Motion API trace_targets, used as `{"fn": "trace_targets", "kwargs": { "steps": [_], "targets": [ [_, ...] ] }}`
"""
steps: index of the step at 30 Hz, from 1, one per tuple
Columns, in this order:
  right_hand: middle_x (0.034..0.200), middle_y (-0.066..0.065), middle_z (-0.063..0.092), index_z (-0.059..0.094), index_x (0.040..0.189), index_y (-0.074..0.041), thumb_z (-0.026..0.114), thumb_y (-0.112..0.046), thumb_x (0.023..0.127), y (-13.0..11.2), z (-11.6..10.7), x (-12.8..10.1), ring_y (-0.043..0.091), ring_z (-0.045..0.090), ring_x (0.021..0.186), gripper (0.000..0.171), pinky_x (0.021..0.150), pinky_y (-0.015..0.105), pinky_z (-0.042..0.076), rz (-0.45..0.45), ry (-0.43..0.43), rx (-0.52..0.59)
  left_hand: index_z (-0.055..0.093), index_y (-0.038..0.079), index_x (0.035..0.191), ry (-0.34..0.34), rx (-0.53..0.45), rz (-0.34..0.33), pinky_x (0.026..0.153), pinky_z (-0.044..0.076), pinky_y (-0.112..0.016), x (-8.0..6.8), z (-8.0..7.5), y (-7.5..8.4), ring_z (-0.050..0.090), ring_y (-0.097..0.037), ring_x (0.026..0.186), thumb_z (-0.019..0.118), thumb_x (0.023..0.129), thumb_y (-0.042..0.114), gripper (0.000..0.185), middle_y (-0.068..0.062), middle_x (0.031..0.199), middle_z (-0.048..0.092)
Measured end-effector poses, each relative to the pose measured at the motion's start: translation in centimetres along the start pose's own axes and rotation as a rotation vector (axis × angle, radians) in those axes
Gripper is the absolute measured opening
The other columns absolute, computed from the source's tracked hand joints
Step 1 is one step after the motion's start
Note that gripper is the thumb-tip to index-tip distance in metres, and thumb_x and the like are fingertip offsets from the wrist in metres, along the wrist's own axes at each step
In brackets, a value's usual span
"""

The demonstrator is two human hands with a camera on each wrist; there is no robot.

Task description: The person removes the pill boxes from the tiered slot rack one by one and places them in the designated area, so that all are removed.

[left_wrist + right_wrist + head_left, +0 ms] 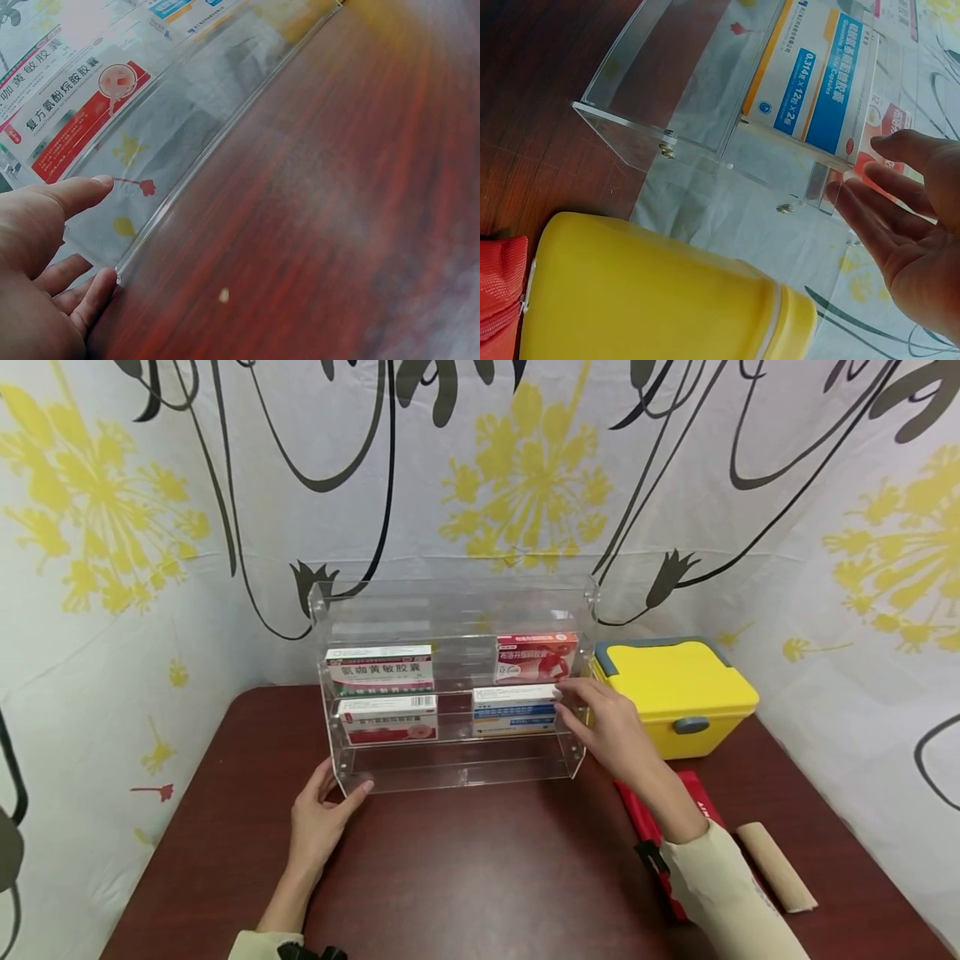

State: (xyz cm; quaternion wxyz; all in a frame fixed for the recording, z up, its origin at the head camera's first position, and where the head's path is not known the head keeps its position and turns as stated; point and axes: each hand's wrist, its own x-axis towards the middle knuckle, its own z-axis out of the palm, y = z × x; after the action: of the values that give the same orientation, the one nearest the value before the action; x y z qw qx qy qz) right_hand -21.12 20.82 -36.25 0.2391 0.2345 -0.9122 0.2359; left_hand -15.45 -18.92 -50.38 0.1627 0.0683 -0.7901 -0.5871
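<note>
Clear acrylic shelf rack (457,760) stands on the dark red bench (480,860), near the back wall. Left hand (318,814) rests at the rack's front left corner, fingers (94,296) straight and relaxed, thumb against the bottom edge, gripping nothing. Right hand (607,727) is at the rack's right side, fingers (870,217) extended and loose, tips touching or just beside the end of the blue and white box (516,710) on the middle tier; not curled round it. Red and white box (387,718) sits on the same tier to the left. Upper tier carries a green and white box (379,668) on the left and a red box (537,657) on the right. Bottom tier shows only clear plastic. Yellow lidded case (675,693) sits just right of the rack. Red pouch (660,827) and a cardboard tube (772,864) lie on the bench by the right forearm.
</note>
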Motion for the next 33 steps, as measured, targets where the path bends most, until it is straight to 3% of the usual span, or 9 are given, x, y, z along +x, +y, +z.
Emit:
{"fn": "trace_targets", "kwargs": {
  "steps": [19, 26, 33],
  "targets": [
    [0.108, 0.009, 0.059, 0.072, 0.116, -0.005, 0.082, -0.011, 0.082, 0.4, 0.4, 1.3, 0.022, 0.059, 0.091, 0.036, 0.075, 0.038, 0.055, -0.072, -0.060, -0.001, 0.050, 0.020, 0.144, -0.010, 0.026, -0.004, 0.065, 0.045, -0.014, -0.1, -0.1, 0.2, 0.056, -0.018, 0.120, 0.083, 0.081, 0.032, 0.072, -0.009, 0.133, 0.059],
    [0.103, 0.007, 0.066, 0.071, 0.115, -0.006, 0.080, -0.005, 0.082, 0.8, 0.2, 1.5, 0.020, 0.067, 0.089, 0.034, 0.077, 0.037, 0.056, -0.035, -0.115, 0.144, 0.051, 0.020, 0.143, -0.010, 0.023, -0.004, 0.065, 0.046, -0.014, -0.1, -0.1, 0.2, 0.056, -0.016, 0.119, 0.083, 0.080, 0.032, 0.072, -0.007, 0.133, 0.060],
    [0.104, 0.006, 0.068, 0.072, 0.113, -0.007, 0.080, -0.004, 0.082, 1.0, 0.2, 1.5, 0.022, 0.070, 0.090, 0.032, 0.076, 0.037, 0.056, 0.020, -0.083, 0.221, 0.051, 0.019, 0.143, -0.008, 0.027, 0.003, 0.066, 0.046, -0.014, -0.1, -0.1, 0.2, 0.056, -0.016, 0.119, 0.084, 0.080, 0.032, 0.072, -0.008, 0.133, 0.060]
  ]
}}
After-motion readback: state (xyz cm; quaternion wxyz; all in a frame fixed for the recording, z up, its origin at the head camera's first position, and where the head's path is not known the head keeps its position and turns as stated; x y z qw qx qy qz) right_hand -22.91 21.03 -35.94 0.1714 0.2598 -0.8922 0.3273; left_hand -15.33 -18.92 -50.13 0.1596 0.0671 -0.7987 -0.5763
